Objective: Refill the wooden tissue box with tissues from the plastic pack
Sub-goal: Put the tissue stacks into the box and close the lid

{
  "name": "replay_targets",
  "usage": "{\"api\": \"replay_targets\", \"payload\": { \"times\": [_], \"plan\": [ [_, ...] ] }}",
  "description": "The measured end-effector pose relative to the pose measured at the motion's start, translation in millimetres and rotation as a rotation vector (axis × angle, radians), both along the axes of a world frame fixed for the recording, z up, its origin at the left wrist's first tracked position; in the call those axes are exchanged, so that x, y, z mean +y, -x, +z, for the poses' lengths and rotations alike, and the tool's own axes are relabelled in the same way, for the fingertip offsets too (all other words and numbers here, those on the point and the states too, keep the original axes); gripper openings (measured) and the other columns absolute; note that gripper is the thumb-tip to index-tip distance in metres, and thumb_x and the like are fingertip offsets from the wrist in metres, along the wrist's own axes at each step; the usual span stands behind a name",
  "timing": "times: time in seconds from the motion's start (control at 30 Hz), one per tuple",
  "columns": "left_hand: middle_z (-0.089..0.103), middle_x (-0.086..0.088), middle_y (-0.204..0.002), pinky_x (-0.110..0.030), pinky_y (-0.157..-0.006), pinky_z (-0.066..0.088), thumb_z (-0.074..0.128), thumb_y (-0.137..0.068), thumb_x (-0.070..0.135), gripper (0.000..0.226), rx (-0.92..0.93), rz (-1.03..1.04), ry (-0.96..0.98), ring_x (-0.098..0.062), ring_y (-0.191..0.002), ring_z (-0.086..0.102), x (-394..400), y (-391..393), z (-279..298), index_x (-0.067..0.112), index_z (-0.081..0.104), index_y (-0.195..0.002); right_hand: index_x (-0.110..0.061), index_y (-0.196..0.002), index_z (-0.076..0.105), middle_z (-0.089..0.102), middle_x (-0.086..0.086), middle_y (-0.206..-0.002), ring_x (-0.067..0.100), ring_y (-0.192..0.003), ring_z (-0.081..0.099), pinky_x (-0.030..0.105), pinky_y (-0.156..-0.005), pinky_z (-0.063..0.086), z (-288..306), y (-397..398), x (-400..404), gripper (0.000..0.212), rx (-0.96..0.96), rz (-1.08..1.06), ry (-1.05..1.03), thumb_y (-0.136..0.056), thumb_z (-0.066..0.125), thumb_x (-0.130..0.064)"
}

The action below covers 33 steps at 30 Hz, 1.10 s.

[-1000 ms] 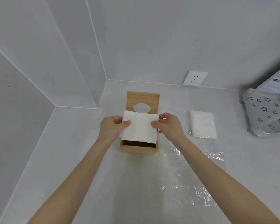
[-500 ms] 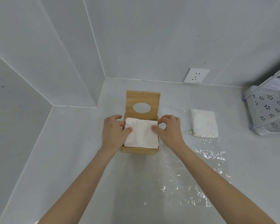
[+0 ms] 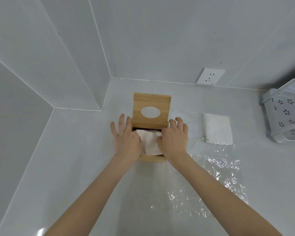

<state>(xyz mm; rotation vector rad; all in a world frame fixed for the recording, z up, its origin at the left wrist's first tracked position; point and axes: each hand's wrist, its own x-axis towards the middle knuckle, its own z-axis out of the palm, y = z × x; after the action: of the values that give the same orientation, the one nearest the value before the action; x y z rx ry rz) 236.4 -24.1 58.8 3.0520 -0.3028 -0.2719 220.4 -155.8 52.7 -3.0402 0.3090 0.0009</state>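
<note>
Since a second ago the tissue stack point(image 3: 150, 142) has gone from held above the box to down inside it, and both hands have dropped with it. Left hand point(image 3: 126, 138): fingers spread and straight, palm pressing the stack's left side, fingertips past the box's left wall. Right hand point(image 3: 174, 138): fingers loosely bent over the right edge, pressing the stack; whether the thumb pinches it, cannot tell.

Surface: pale grey glossy counter point(image 3: 75, 167), set in a corner of plain light grey wall panels. White socket point(image 3: 210, 76) low on the back wall.

Writing: a label on the perforated white rack point(image 3: 286, 114) at far right, print too small to read.

Wooden tissue box point(image 3: 152, 158) sits mid-counter, long axis running away from the person toward the back wall. Its lid point(image 3: 152, 103) stands raised at the far end, oval slot facing the person.

Crumpled clear plastic pack point(image 3: 220, 167) lies flat right of the box; a second tissue stack point(image 3: 217, 128) rests on its far part, apart from the box
</note>
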Motion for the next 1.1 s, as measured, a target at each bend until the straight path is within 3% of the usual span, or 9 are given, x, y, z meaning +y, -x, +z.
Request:
{"api": "replay_targets", "payload": {
  "times": [0.17, 0.3, 0.4, 0.57, 0.7, 0.83, 0.9, 0.97, 1.1],
  "plan": [
    [0.022, -0.012, -0.152, -0.057, -0.112, -0.004, 0.042, -0.091, 0.030, 0.031, -0.008, -0.008, -0.144, -0.031, -0.143, -0.004, -5.1, -12.3, -2.9, 0.013, 0.068, -0.094, -0.015, -0.083, 0.070, 0.058, 0.010, -0.111, 0.033, -0.118, 0.041, 0.056, -0.112, 0.010, 0.3, -3.5, 6.2, 0.013, 0.291, 0.033, 0.216, -0.078, 0.058, -0.017],
    [0.022, -0.012, -0.153, -0.059, -0.112, -0.005, 0.046, -0.089, 0.038, 0.030, -0.052, -0.003, -0.201, -0.031, -0.144, -0.004, -2.2, -14.4, -3.3, 0.017, 0.068, -0.091, -0.016, -0.057, 0.070, 0.067, 0.013, -0.107, 0.032, -0.096, 0.060, 0.054, -0.102, 0.032, -3.3, 4.5, 3.8, 0.016, 0.258, -0.041, 0.144, -0.063, 0.074, -0.031],
    [0.018, -0.013, -0.154, -0.059, -0.112, -0.003, 0.052, -0.086, 0.035, 0.020, -0.067, -0.010, -0.201, -0.031, -0.144, -0.005, 0.5, -6.6, -3.3, 0.020, 0.065, -0.091, -0.017, -0.057, 0.067, 0.069, 0.013, -0.107, 0.030, -0.087, 0.064, 0.046, -0.092, 0.042, -4.9, 11.9, -5.0, 0.021, 0.067, 0.028, 0.086, -0.068, 0.067, -0.034],
    [0.023, -0.015, -0.151, -0.059, -0.112, 0.002, 0.068, -0.073, 0.026, 0.025, -0.132, 0.035, -0.163, -0.032, -0.143, 0.003, 3.3, 0.4, -6.4, 0.019, 0.059, -0.095, -0.012, -0.070, 0.065, 0.067, 0.006, -0.080, 0.028, -0.073, 0.060, 0.033, -0.071, 0.041, -7.8, 15.4, -22.7, 0.014, -0.282, 0.230, -0.006, -0.072, 0.051, -0.011],
    [0.062, -0.010, -0.106, -0.049, -0.096, 0.017, 0.082, -0.047, 0.016, 0.028, -0.289, 0.040, -0.030, -0.027, -0.112, 0.035, 7.2, 10.6, -9.5, 0.018, 0.067, -0.070, -0.016, -0.067, 0.066, 0.064, -0.004, -0.063, 0.021, -0.064, 0.060, 0.027, -0.071, 0.037, -5.4, 15.2, -20.4, 0.009, -0.196, 0.525, 0.045, -0.067, 0.061, -0.009],
    [0.062, 0.001, -0.063, -0.024, -0.067, 0.034, 0.076, -0.054, 0.008, 0.016, -0.284, -0.304, 0.116, -0.020, -0.069, 0.057, -2.3, 4.5, -8.3, 0.018, 0.063, -0.057, -0.013, -0.072, 0.065, 0.066, 0.000, -0.065, 0.022, -0.072, 0.063, 0.038, -0.092, 0.030, -1.4, 19.5, -5.4, 0.035, 0.001, 0.563, 0.126, -0.082, 0.033, -0.025],
    [0.065, -0.007, -0.092, -0.026, -0.074, 0.045, 0.064, -0.075, 0.007, 0.013, -0.040, -0.411, 0.099, -0.023, -0.090, 0.060, -11.4, 1.4, -6.9, 0.009, 0.064, -0.087, -0.004, -0.099, 0.064, 0.069, 0.011, -0.091, 0.028, -0.096, 0.061, 0.049, -0.106, 0.019, 8.2, 20.2, 1.5, 0.046, 0.196, 0.548, 0.179, -0.089, 0.027, -0.030],
    [0.053, -0.014, -0.120, -0.033, -0.087, 0.046, 0.047, -0.088, 0.008, 0.027, 0.184, -0.413, 0.027, -0.026, -0.112, 0.051, -16.1, -2.8, -8.9, 0.004, 0.052, -0.114, 0.000, -0.131, 0.040, 0.052, 0.019, -0.127, 0.035, -0.129, 0.037, 0.057, -0.113, 0.003, 10.1, 20.3, 4.0, 0.051, 0.383, 0.544, 0.227, -0.096, 0.022, -0.032],
    [0.052, -0.018, -0.123, -0.033, -0.082, 0.047, 0.046, -0.089, 0.007, 0.026, 0.259, -0.460, -0.083, -0.028, -0.105, 0.057, -18.6, -11.1, -6.5, 0.005, 0.055, -0.112, -0.001, -0.133, 0.034, 0.045, 0.017, -0.133, 0.035, -0.135, 0.022, 0.057, -0.113, -0.003, 13.5, 15.8, 10.4, 0.054, 0.477, 0.505, 0.204, -0.095, 0.015, -0.035]
  ]
}}
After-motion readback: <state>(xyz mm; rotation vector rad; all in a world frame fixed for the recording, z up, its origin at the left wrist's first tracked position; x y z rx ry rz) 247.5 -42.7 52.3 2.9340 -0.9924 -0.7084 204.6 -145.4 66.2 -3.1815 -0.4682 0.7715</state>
